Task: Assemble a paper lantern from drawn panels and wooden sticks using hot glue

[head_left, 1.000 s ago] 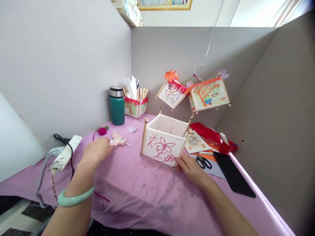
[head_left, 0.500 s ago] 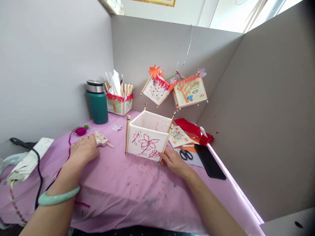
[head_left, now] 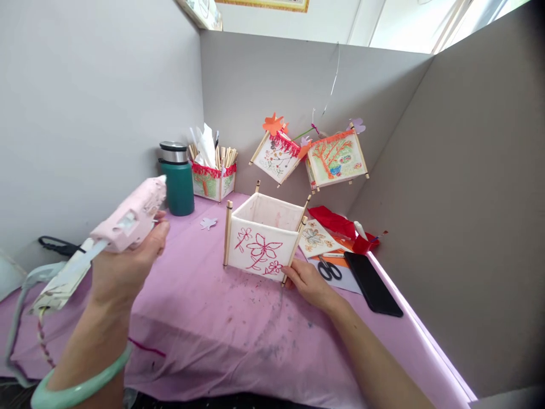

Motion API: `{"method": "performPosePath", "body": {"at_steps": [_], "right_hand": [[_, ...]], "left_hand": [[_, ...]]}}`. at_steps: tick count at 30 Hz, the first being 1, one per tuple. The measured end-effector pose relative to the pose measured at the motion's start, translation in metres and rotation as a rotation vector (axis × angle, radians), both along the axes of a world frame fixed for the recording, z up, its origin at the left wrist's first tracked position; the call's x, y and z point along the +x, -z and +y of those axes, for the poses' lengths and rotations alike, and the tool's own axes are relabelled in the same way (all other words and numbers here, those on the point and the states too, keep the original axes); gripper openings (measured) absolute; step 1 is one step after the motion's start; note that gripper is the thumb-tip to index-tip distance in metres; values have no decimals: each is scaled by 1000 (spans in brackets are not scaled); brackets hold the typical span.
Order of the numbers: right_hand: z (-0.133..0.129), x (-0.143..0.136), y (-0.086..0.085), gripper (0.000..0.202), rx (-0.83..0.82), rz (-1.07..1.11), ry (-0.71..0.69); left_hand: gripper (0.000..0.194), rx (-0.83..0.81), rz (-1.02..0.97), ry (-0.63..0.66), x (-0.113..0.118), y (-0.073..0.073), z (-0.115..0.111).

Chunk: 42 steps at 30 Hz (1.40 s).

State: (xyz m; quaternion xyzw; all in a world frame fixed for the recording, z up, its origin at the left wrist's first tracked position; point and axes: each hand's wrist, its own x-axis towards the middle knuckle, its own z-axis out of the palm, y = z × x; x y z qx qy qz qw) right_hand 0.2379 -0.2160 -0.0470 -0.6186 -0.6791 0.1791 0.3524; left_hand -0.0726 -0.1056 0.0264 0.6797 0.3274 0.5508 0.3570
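My left hand is wrapped round the handle of a pale pink hot glue gun, raised above the table with its nozzle pointing up and away to the right. A clear glue stick juts from its back end. My right hand grips the lower front right corner of a white square box. Wooden sticks stand at the box's corners, and pink flowers are drawn on its front. The box is upright on the table, open at the top. A lilac paper flower lies to its left.
Two decorated box lanterns hang behind. A green bottle and a stick holder stand at the back left. Scissors, a black phone and red cloth lie at right. A power strip with cords lies left.
My left hand has picked up the glue gun from the table and raised it to the left, nozzle turned upward. My right hand still holds the same corner of the box.
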Motion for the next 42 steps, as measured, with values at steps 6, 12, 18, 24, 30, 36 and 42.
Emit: {"method": "performPosePath", "body": {"at_steps": [6,12,18,24,30,36,42], "right_hand": [[0,-1,-2,31,4,-13,-10],[0,-2,-5,30,1,-16,-13],[-2,1,-7,33,-21,17,-38],[-6,2,-11,26,-31,13,-32],[-7,3,-16,22,35,-25,-51],[-6,8,-14,23,47,69,-28],[-6,11,-11,27,82,140,31]], "left_hand": [[18,-149,86,342,46,0,-47],[20,-176,262,482,94,27,-71],[16,-52,382,423,109,44,-71],[17,-135,317,418,117,36,-73],[15,-199,286,372,121,30,-74],[16,-181,268,430,120,33,-70],[15,-93,303,431,121,38,-66]]}}
